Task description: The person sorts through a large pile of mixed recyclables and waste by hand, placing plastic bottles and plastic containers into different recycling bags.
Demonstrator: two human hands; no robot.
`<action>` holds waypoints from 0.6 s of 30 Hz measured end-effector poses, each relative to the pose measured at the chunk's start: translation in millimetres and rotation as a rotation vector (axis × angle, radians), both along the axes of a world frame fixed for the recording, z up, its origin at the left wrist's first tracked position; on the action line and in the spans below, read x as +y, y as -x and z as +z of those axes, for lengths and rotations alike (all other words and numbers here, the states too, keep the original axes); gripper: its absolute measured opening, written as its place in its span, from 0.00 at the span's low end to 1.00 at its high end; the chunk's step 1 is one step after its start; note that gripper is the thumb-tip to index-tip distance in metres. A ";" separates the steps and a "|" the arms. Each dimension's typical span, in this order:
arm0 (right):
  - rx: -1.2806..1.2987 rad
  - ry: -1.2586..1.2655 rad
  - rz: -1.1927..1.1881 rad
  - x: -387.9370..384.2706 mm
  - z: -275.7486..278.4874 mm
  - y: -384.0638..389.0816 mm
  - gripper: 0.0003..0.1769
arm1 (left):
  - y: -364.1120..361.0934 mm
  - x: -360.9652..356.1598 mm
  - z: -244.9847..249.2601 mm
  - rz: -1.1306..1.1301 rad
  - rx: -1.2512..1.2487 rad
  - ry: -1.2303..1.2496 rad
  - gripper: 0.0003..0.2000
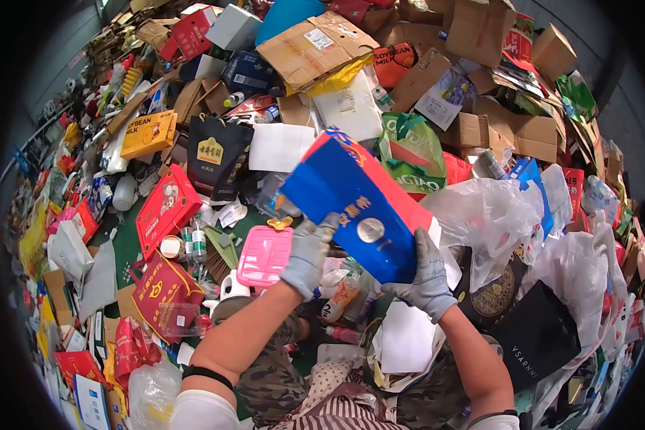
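Observation:
Both of my hands wear grey work gloves. My left hand (309,252) grips the lower left edge of a flat blue and red gift box (351,201) with gold lettering. My right hand (424,276) holds the same box from its lower right corner, fingers spread along its edge. The box is lifted and tilted above the heap in front of me. Beneath my hands lie a pink plastic lid (264,255), a small bottle (339,297) and a white sheet (407,337).
A huge heap of waste packaging surrounds me: cardboard boxes (309,47), red gift boxes (166,209), a yellow soybean milk box (147,133), a black paper bag (216,156), a green bag (407,152), clear plastic bags (489,215) and a black VSARNNI bag (536,337).

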State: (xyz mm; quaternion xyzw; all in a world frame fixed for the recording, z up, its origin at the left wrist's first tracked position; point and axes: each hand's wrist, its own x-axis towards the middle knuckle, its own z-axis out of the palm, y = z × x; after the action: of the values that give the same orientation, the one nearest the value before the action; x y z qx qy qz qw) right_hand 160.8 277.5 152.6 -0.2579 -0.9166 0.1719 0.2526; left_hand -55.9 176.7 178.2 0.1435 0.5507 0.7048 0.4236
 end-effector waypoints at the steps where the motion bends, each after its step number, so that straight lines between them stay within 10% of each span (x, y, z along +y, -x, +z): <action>1: -0.021 0.191 -0.049 3.4 -3.2 3.2 0.69 | -13.2 9.9 -18.6 -0.029 0.002 -0.039 0.09; 4: 0.245 0.624 -0.059 13.8 -19.1 3.7 0.63 | -44.4 30.5 7.7 0.066 0.219 -0.024 0.09; 18: 0.235 0.490 -0.188 5.4 -10.4 -35.6 0.49 | 149.8 -68.3 43.0 1.267 -0.115 -0.495 0.19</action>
State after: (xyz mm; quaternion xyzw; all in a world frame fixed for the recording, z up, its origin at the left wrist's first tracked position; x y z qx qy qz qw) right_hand 196.4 282.8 142.2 -0.3734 -0.7842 0.3928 0.3021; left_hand -205.7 108.4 221.1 -0.1516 0.3278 0.9284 -0.0876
